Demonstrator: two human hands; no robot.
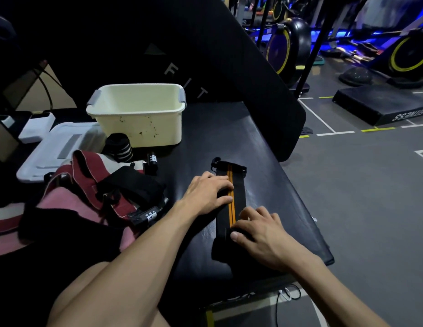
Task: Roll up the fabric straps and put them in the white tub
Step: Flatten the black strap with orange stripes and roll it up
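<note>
Black padded bench (264, 147) fills the middle. White tub (139, 114) sits at its far left end, apart from the hands. Heap of straps (106, 192) lies left. Black strap with orange stripes (231, 204) lies flat on the bench. Left hand (205, 192) presses it, fingers straight, together. Right hand (255, 230) at near end, fingers curled, probably pinching the strap's start.

Black strap with orange stripes (231, 204) flat on bench, white tub (139, 114) behind
</note>
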